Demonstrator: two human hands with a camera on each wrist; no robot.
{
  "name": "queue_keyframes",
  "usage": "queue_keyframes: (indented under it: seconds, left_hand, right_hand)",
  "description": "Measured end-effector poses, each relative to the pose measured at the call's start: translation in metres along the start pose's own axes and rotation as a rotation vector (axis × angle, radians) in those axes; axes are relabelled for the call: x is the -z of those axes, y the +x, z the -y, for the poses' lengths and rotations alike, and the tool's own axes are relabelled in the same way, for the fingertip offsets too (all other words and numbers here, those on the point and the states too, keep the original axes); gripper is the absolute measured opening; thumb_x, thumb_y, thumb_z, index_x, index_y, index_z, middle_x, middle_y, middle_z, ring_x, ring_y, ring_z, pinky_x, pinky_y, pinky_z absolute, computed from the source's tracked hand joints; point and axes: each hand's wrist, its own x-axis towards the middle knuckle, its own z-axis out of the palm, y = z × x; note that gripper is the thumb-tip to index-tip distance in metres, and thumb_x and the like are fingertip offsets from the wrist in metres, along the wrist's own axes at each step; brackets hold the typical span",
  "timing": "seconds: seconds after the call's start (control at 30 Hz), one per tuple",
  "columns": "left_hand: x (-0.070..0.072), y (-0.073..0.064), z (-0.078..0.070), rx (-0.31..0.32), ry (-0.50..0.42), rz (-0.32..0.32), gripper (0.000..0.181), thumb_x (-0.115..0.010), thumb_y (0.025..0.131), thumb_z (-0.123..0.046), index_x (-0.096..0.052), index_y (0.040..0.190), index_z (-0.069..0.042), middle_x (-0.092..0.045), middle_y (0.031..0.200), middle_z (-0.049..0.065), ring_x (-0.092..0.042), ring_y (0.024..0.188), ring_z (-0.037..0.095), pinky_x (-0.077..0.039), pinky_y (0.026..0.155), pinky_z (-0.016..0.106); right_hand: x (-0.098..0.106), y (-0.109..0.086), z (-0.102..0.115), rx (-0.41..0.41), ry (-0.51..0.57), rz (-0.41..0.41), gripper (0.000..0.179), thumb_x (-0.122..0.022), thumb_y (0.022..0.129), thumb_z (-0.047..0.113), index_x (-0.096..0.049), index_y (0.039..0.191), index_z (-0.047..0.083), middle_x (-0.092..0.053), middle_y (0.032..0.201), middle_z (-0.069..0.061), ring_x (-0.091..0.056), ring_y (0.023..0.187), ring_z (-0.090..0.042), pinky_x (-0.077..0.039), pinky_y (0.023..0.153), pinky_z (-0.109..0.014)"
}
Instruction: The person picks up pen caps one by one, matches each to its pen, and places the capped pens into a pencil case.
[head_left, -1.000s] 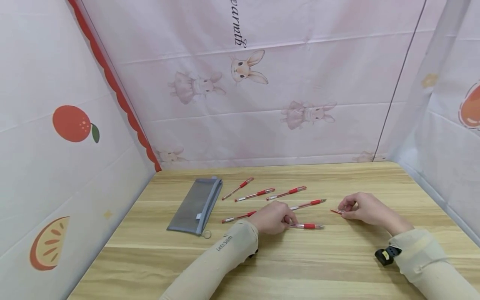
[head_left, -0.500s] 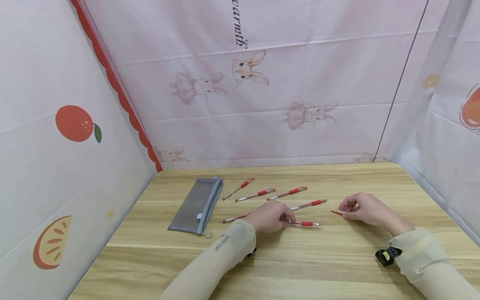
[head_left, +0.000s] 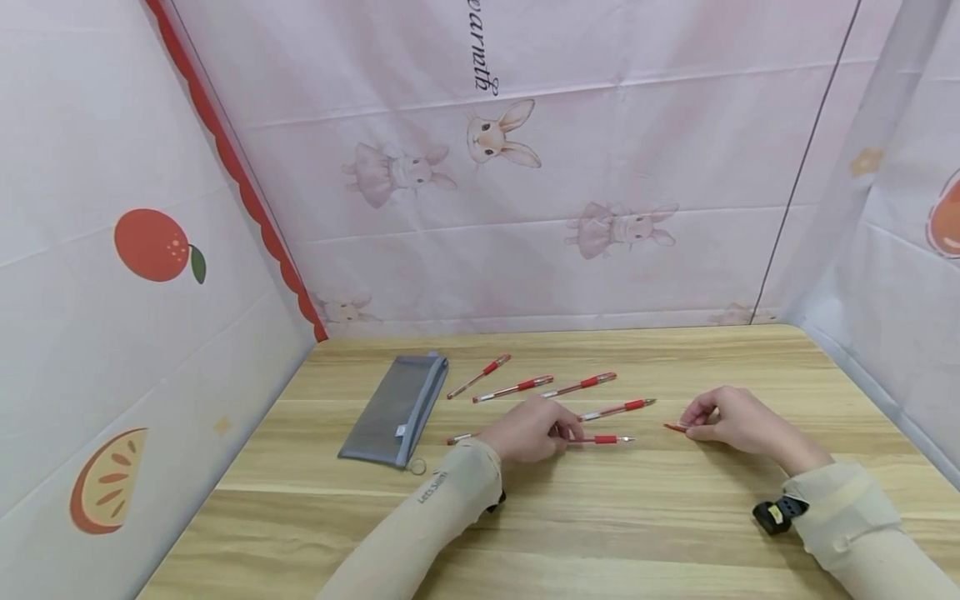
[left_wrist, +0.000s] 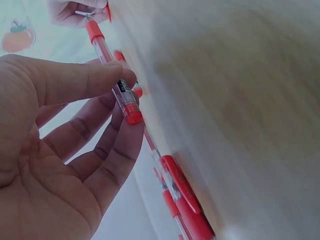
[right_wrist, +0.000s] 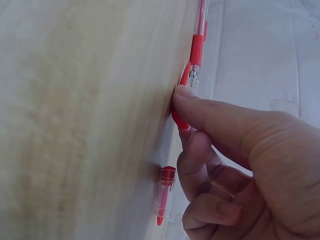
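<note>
My left hand [head_left: 528, 429] pinches the rear end of an uncapped red gel pen [head_left: 603, 439] between thumb and fingers, its metal tip pointing right. In the left wrist view, the thumb presses on the clear barrel of that pen [left_wrist: 116, 80]. My right hand [head_left: 731, 419] pinches a small red pen cap [head_left: 677, 427] low over the table, apart from the pen tip. The right wrist view shows the thumb on this cap [right_wrist: 180, 117]. A second, clear-and-red cap [right_wrist: 165, 195] lies on the table beside my curled right fingers; the hand hides it in the head view.
Another uncapped red pen [head_left: 618, 408] lies just beyond the held one. Several more red pens [head_left: 513, 388] lie farther back, and one pen end [head_left: 461, 438] shows left of my left hand. A grey mesh zip pouch [head_left: 393, 408] lies at the left of the wooden table [head_left: 585, 533].
My left hand has shifted slightly left and away from me with the pen, drawing its tip back from the right hand. The right hand stays almost still with the cap.
</note>
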Motion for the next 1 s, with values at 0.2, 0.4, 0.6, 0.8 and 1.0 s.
queue_keyframes:
  seconds: [0.2, 0.4, 0.6, 0.8, 1.0]
  left_hand:
    - [0.003, -0.006, 0.005, 0.019, -0.035, -0.027, 0.025, -0.072, 0.100, -0.002, -0.083, 0.110, -0.023, -0.073, 0.099, -0.011, -0.059, 0.086, 0.006, -0.050, 0.080, 0.019]
    - [0.007, -0.013, 0.010, 0.020, -0.055, -0.040, 0.026, -0.071, 0.100, -0.001, -0.083, 0.111, -0.022, -0.075, 0.100, -0.009, -0.060, 0.087, 0.006, -0.051, 0.081, 0.019]
    - [0.010, -0.019, 0.015, 0.018, -0.022, -0.062, 0.025, -0.072, 0.100, -0.003, -0.083, 0.112, -0.023, -0.075, 0.099, -0.008, -0.060, 0.086, 0.006, -0.052, 0.081, 0.020]
    - [0.012, -0.025, 0.017, -0.001, 0.001, -0.088, 0.024, -0.071, 0.100, -0.003, -0.082, 0.112, -0.022, -0.073, 0.099, -0.008, -0.060, 0.087, 0.006, -0.053, 0.082, 0.020]
    - [0.015, -0.031, 0.017, -0.019, 0.001, -0.103, 0.027, -0.069, 0.101, -0.001, -0.083, 0.113, -0.020, -0.076, 0.102, -0.007, -0.061, 0.087, 0.004, -0.053, 0.081, 0.019]
  right_hand:
    - [-0.002, -0.002, 0.002, -0.019, 0.020, 0.008, 0.007, -0.083, 0.093, 0.012, -0.079, 0.098, 0.009, -0.074, 0.091, 0.003, -0.058, 0.076, -0.007, -0.049, 0.067, -0.023]
    - [-0.003, -0.005, 0.005, -0.029, 0.081, 0.020, 0.007, -0.080, 0.097, 0.013, -0.076, 0.101, 0.010, -0.071, 0.091, 0.001, -0.057, 0.066, -0.007, -0.050, 0.058, -0.024]
    - [-0.004, -0.008, 0.010, -0.017, 0.092, 0.036, 0.006, -0.078, 0.098, 0.016, -0.073, 0.101, 0.013, -0.067, 0.090, 0.001, -0.055, 0.061, -0.007, -0.050, 0.055, -0.025]
    - [-0.006, -0.011, 0.018, 0.010, 0.104, 0.043, 0.007, -0.077, 0.099, 0.017, -0.071, 0.102, 0.014, -0.068, 0.092, 0.001, -0.056, 0.061, -0.007, -0.051, 0.054, -0.025]
    - [-0.007, -0.014, 0.030, 0.032, 0.136, 0.055, 0.008, -0.075, 0.101, 0.016, -0.069, 0.105, 0.012, -0.068, 0.091, -0.003, -0.056, 0.055, -0.008, -0.050, 0.050, -0.026]
